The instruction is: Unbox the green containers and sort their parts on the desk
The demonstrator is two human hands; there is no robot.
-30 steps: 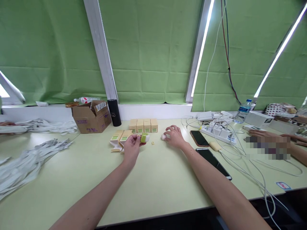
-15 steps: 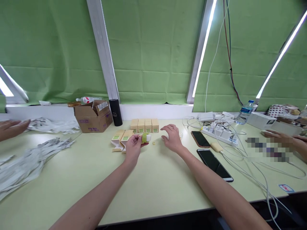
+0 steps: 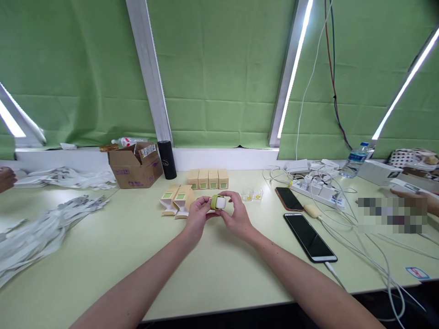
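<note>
Between my two hands is a small white rounded piece with a green band (image 3: 219, 202). My left hand (image 3: 196, 217) grips its left side, fingers closed on the band end. On the right, my right hand (image 3: 238, 218) curves around the white end, thumb below and forefinger above, fingertips against it. Two opened cardboard boxes with green labels (image 3: 184, 196) stand just left of my left hand. Behind them is a row of several closed small boxes (image 3: 213, 178). Small clear plastic cups with yellow centres (image 3: 248, 195) sit to the right of my right hand.
Two phones (image 3: 308, 236) lie at right, near a power strip (image 3: 320, 195) with tangled white cables. A carton (image 3: 133, 171) and a black cylinder (image 3: 167, 160) stand at back left. White strips (image 3: 51, 224) cover the left side. Other people's hands (image 3: 7, 178) show at both edges.
My right hand has come in leftward and closed on the banded piece, which moved slightly right with my left hand. The small yellow bit on the table no longer shows.
</note>
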